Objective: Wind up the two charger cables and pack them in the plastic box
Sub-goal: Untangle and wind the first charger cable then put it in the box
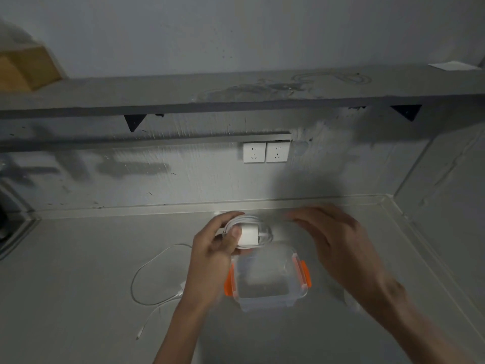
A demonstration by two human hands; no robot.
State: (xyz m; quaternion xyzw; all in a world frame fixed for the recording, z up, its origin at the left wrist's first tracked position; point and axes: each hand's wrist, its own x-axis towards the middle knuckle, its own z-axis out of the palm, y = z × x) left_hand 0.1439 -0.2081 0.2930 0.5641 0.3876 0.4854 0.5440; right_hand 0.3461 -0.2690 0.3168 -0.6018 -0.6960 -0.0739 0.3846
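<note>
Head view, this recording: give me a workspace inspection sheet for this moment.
Surface: grey countertop, bare apart from the job's things.
Job's things: clear plastic box with orange latches, lid off, nothing seen inside; wound charger held just beyond it.
Clutter: nothing seen on the counter.
Hands: left hand grips the wound charger; right hand open, hovering beside it, blurred.
Cables: second cable lies loose and unwound on the counter, left of the box.
Surroundings: double wall socket, nothing plugged in; shelf above, with a cardboard box at its left end.
</note>
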